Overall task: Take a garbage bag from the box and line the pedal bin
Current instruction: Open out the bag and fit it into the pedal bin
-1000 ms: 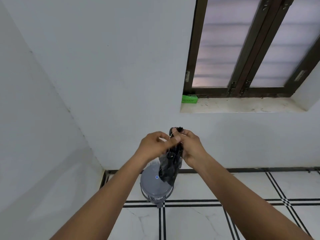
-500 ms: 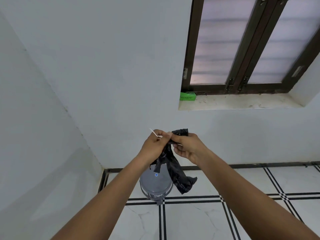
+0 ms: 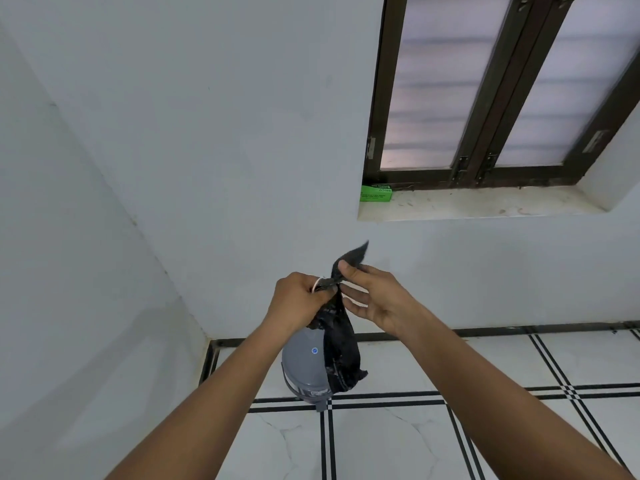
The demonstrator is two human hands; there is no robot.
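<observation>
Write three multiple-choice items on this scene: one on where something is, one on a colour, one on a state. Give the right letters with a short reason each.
1. Where is the green box?
A. on the floor
B. on the window sill, at its left end
C. on top of the bin

2. What colour is the pedal bin?
A. grey
B. red
C. white

3. What state is the garbage bag in?
A. spread over the bin's rim
B. lying flat on the floor
C. hanging crumpled from the hands, not yet in the bin

Answers:
1 B: the box sits in the sill's left corner.
2 A: its lid and body are grey.
3 C: the left hand grips its top and the right hand pinches a corner, above the bin.
</observation>
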